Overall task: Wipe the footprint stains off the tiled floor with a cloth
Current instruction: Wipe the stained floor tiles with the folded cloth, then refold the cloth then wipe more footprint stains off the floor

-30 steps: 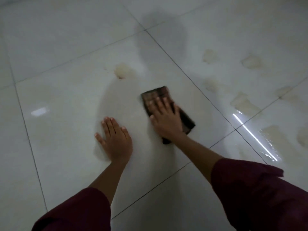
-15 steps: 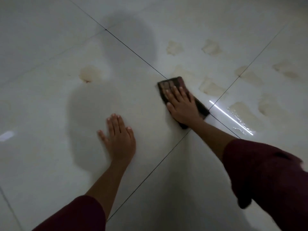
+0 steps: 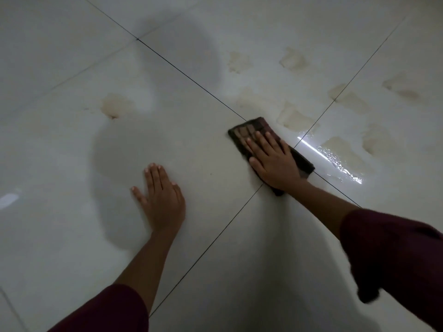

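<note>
One cloth (image 3: 263,137), dark, folded, soft and limp: my right hand (image 3: 273,161) presses it flat-fingered at the tile joint. My left hand (image 3: 160,195) braces flat on the tiled floor (image 3: 60,164). Footprint stains (image 3: 294,118) lie just beyond; best pressed flat, not gripped.

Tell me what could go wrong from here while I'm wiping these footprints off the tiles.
The wet patch just right of the cloth glistens, so the right hand pressing the cloth could slip there. The small cloth might smear the stains ahead rather than lift them. The lone stain far left, beyond the left hand, could get missed.
</note>
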